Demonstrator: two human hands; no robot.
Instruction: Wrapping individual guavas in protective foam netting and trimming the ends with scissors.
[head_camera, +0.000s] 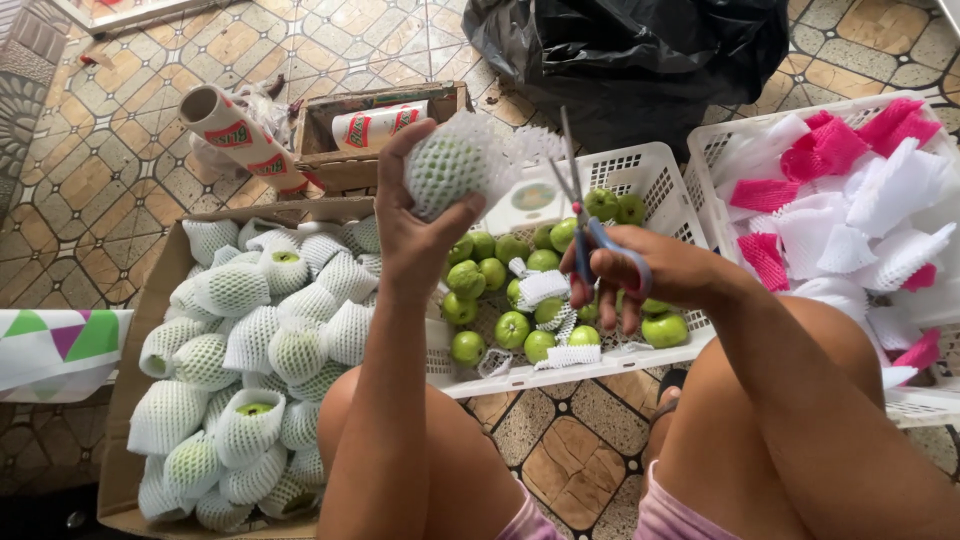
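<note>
My left hand (420, 225) is raised over the crates and grips a green guava wrapped in a white foam net (452, 172). My right hand (640, 275) holds blue-handled scissors (585, 215) with the blades pointing up, just right of the wrapped fruit. Below both hands stands a white plastic crate (655, 175) with several bare green guavas (515, 325) and a few loose net pieces. A cardboard box (140, 330) at the left is filled with several net-wrapped guavas (235, 290).
A second white crate (720, 145) at the right holds white and pink foam nets (850, 200). A black plastic bag (630, 55) lies behind the crates. A small cardboard box with label rolls (375, 125) and another roll (240, 135) sit on the tiled floor.
</note>
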